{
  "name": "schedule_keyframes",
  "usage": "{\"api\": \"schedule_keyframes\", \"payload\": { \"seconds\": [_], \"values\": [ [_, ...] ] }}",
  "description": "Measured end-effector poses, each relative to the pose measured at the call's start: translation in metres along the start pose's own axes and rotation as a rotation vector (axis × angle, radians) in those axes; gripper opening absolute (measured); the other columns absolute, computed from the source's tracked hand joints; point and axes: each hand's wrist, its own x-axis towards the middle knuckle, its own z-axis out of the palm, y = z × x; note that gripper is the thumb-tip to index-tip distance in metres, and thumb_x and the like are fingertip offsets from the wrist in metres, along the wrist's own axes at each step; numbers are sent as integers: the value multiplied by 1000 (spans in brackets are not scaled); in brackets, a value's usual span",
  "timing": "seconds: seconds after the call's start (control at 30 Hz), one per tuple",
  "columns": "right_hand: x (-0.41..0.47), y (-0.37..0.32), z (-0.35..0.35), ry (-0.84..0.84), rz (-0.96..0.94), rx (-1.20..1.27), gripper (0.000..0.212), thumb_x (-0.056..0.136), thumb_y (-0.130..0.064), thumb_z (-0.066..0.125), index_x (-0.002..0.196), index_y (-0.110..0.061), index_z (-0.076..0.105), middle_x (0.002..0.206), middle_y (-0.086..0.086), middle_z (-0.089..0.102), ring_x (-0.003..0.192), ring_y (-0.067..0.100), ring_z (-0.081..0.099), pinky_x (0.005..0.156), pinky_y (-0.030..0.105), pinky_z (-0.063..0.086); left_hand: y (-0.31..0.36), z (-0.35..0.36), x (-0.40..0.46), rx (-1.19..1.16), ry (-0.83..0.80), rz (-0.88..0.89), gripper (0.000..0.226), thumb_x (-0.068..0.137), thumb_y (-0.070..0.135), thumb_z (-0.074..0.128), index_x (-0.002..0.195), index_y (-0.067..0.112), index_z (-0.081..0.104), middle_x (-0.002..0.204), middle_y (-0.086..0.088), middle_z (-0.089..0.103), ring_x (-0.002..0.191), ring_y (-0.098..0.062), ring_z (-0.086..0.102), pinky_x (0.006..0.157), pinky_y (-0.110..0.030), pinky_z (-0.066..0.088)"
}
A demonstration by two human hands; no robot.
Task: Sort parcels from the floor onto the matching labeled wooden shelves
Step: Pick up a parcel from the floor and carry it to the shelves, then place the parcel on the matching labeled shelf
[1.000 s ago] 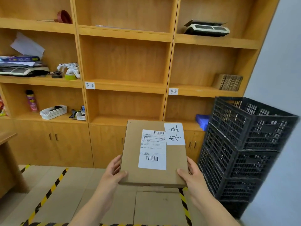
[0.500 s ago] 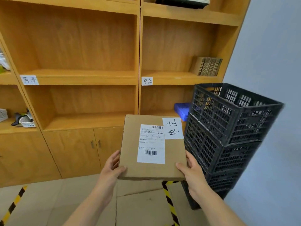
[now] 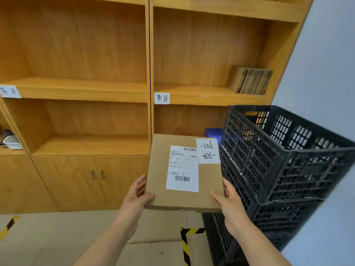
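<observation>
A flat brown cardboard parcel (image 3: pixel 159 181) with a printed shipping label and a handwritten white tag is held level in front of me. My left hand (image 3: pixel 136 198) grips its near left corner, my right hand (image 3: pixel 226 200) its near right corner. Straight ahead stands the wooden shelf unit (image 3: pixel 192 96). A handwritten white label (image 3: pixel 162 98) is stuck on the front edge of the right-hand shelf, above and just behind the parcel. A second label (image 3: pixel 9 91) sits on the shelf edge at far left.
Stacked black plastic crates (image 3: pixel 284 169) stand close on the right, against a pale wall. A bundle of folded cardboard (image 3: pixel 251 81) rests on the right shelf. A blue crate (image 3: pixel 214 134) sits on the shelf below. Cabinet doors (image 3: pixel 96 177) lie under the shelves; yellow-black floor tape (image 3: pixel 185 246) is near my feet.
The view has moved closer to the shelves and to the right. The right column and its label now fill the middle. Both hands keep the same grip on the parcel.
</observation>
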Motion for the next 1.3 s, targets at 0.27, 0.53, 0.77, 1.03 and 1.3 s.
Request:
{"api": "schedule_keyframes", "payload": {
  "seconds": [0.27, 0.53, 0.77, 1.03, 1.3],
  "values": [
    [87, -11, -11, -60, 14, 5, 54, 89, -3, 56, 136, -24, 43, 118, -4, 61, 105, 12, 58, 82, 29, 49, 7, 31, 65, 12, 53, 9, 61, 83, 0, 57, 132, 33, 42, 130, 5, 54, 120, -19, 48, 102, -42, 39],
    [177, -23, 19, -54, -59, -4, 48, 90, -3, 54, 127, -32, 45, 113, -11, 62, 100, 5, 59, 74, 23, 47, 22, 27, 167, 14, 18, 82, 62, 82, -4, 56, 132, 31, 44, 129, 9, 54, 122, -14, 47, 102, -39, 39],
    [273, -47, 70, -31, -128, -54, 55, 90, -8, 56, 138, -30, 39, 124, -8, 59, 109, 10, 58, 87, 30, 49, 60, 10, 272, -8, -46, 148, 62, 82, -3, 57, 130, 34, 44, 132, 8, 51, 123, -14, 45, 96, -34, 38],
    [355, -84, 106, 46, -236, -20, 55, 89, -5, 57, 134, -33, 44, 124, -10, 60, 109, 7, 58, 88, 29, 49, 108, 9, 372, 53, -103, 257, 73, 71, 2, 70, 127, 40, 42, 129, 13, 49, 118, -4, 44, 87, -26, 40],
    [431, -123, 121, 61, -386, -40, 57, 87, -5, 58, 131, -38, 45, 122, -18, 59, 112, 0, 55, 95, 30, 46, 141, 26, 440, 168, -117, 332, 86, 72, 5, 74, 137, 41, 31, 138, 10, 41, 126, -11, 39, 104, -38, 38]
  ]
}}
